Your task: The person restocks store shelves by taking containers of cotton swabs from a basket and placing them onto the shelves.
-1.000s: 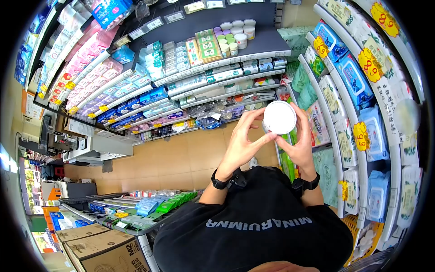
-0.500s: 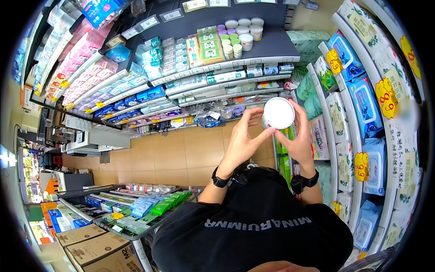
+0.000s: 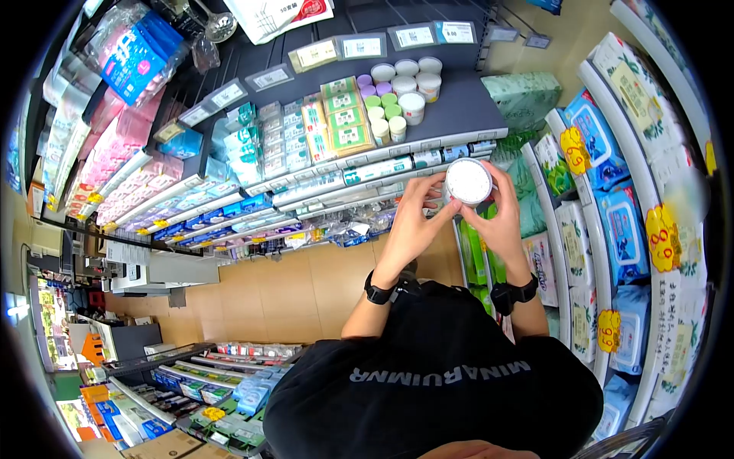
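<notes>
A round white tub (image 3: 468,182) with a pale lid is held between my two hands in front of my chest. My left hand (image 3: 417,222) curls around its left side, thumb at the near edge. On the right side my right hand (image 3: 501,222) wraps it with fingers and thumb. Beyond them, similar white tubs (image 3: 411,107) stand on the dark top shelf (image 3: 474,115), beside smaller jars with green lids (image 3: 389,100) and purple lids (image 3: 367,90). Yellow-green packets (image 3: 348,118) lie to the left of the jars.
Shelves of blue wipe packs (image 3: 623,229) with yellow price tags (image 3: 663,237) rise at the right. Pink packages (image 3: 134,180) fill the left shelves. A lower rack (image 3: 229,390) stands at the bottom left beside the tiled floor (image 3: 283,294).
The view has shifted, and the top shelf with its tubs appears larger and lower. Both hands still hold the tub, whose lid looks slightly smaller than before.
</notes>
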`<action>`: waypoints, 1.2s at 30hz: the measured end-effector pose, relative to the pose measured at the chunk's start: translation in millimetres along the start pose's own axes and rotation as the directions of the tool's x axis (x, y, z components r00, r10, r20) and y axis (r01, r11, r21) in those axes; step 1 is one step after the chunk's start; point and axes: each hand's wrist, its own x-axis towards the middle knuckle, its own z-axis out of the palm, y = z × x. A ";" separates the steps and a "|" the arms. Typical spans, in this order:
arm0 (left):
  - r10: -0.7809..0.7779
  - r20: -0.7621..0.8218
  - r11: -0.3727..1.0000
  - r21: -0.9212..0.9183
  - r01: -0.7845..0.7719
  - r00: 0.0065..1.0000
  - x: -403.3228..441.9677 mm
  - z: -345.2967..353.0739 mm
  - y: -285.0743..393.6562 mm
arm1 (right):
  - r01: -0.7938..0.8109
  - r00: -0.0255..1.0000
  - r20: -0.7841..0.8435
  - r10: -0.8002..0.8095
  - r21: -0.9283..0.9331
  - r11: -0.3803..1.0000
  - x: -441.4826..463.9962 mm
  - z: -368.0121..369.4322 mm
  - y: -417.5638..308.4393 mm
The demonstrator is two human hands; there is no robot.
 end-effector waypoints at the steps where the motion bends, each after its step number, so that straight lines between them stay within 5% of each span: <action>1: 0.013 0.006 0.999 -0.034 -0.013 1.000 13.3 -1.2 -9.0 | -0.006 1.000 -0.003 0.006 -0.045 0.999 11.8 2.7 6.1; 8: -0.038 0.067 0.996 -0.079 0.044 0.997 97.7 -11.5 -38.1 | 0.014 0.996 -0.090 -0.025 -0.127 0.992 89.5 27.2 65.5; 12: -0.039 0.095 0.991 0.135 0.026 0.995 132.9 -19.4 -55.0 | -0.049 0.992 -0.125 0.029 -0.164 0.985 122.9 42.6 115.5; 24: -0.058 0.076 0.928 0.373 0.025 0.995 210.9 -28.3 -112.0 | -0.099 0.987 -0.144 0.065 -0.242 0.965 192.0 78.9 225.7; 36: -0.059 0.110 0.901 0.434 0.005 0.992 238.2 -24.0 -142.2 | -0.149 0.987 -0.101 0.125 -0.290 0.945 210.8 93.8 265.2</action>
